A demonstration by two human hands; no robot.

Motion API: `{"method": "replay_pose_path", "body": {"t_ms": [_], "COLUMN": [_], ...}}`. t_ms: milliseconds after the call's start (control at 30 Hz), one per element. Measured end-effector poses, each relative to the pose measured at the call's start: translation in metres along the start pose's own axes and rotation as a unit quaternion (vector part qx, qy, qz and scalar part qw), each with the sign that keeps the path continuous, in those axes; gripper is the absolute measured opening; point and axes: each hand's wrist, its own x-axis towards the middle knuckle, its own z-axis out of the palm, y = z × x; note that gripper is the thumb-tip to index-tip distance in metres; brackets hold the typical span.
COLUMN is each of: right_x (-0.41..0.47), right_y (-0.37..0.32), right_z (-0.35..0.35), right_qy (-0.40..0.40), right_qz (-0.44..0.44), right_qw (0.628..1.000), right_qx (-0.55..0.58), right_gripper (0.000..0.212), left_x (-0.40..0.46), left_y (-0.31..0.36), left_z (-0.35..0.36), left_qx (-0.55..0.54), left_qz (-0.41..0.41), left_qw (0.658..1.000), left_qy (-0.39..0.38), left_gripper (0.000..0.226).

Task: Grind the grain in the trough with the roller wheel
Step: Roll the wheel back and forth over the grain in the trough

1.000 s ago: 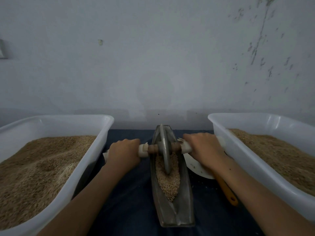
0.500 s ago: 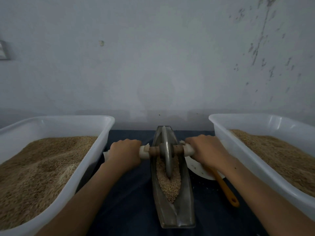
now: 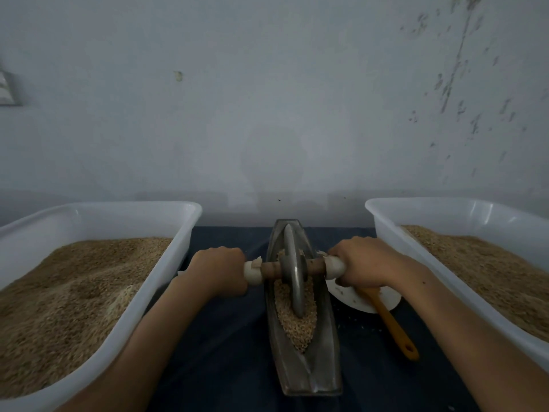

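On the counter (image 3: 225, 346): one metal trough (image 3: 322, 367) holding grain (image 3: 297, 325); one roller wheel (image 3: 294, 278) upright in it, left hand (image 3: 218, 270) and right hand (image 3: 364, 264) each gripping its axle; two grain-filled tubs (image 3: 178, 251)

Roller wheel (image 3: 294, 281) nearer in trough (image 3: 320, 373)

No legible text, label or number anywhere.
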Motion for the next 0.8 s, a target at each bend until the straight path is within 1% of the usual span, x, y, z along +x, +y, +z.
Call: {"method": "replay_pose_path", "body": {"t_ms": [67,133,200,300,367,400,433,500,600,667,733,800], "right_x": [0.001,0.002,0.005,0.010,0.012,0.012,0.010,0.007,0.004,0.001,0.000,-0.001], "right_y": [0.000,0.000,0.000,0.001,0.001,0.001,0.002,0.003,0.002,0.000,-0.002,-0.003], "right_z": [0.001,0.006,0.014,0.027,0.033,0.034,0.033,0.029,0.014,0.005,0.000,0.000], "right_qy": [0.005,0.041,0.103,0.191,0.211,0.210,0.206,0.176,0.090,0.046,0.023,0.031], "right_qz": [0.005,0.013,0.020,0.038,0.045,0.046,0.044,0.034,0.014,0.006,0.001,0.006], "right_qw": [1.000,0.999,0.994,0.980,0.976,0.976,0.977,0.984,0.996,0.999,1.000,0.999], "right_qx": [-0.004,-0.006,-0.008,-0.031,-0.032,-0.031,-0.030,-0.020,-0.001,0.001,0.003,-0.006], "right_gripper": [0.020,0.014,0.011,0.014,0.014,0.014,0.014,0.013,0.011,0.015,0.019,0.019], "left_x": [0.001,0.000,-0.002,-0.007,-0.009,-0.009,-0.010,-0.009,-0.005,-0.004,-0.003,-0.002], "left_y": [0.000,0.001,0.003,0.010,0.012,0.013,0.012,0.010,0.006,0.004,0.001,0.001], "left_z": [0.000,0.000,0.001,0.004,0.005,0.006,0.005,0.004,0.000,-0.001,0.000,0.001], "left_qx": [-0.001,-0.001,0.010,0.027,0.036,0.040,0.044,0.048,0.034,0.012,-0.010,-0.015], "left_qz": [-0.002,-0.007,-0.011,-0.009,-0.005,-0.004,-0.003,-0.002,-0.009,-0.012,-0.014,-0.016], "left_qw": [1.000,1.000,0.998,0.984,0.976,0.974,0.975,0.981,0.995,0.999,1.000,1.000], "left_qy": [0.003,0.018,0.066,0.174,0.217,0.223,0.220,0.186,0.089,0.028,-0.012,-0.018], "left_gripper": [0.024,0.021,0.017,0.016,0.015,0.014,0.013,0.013,0.018,0.023,0.026,0.025]}}
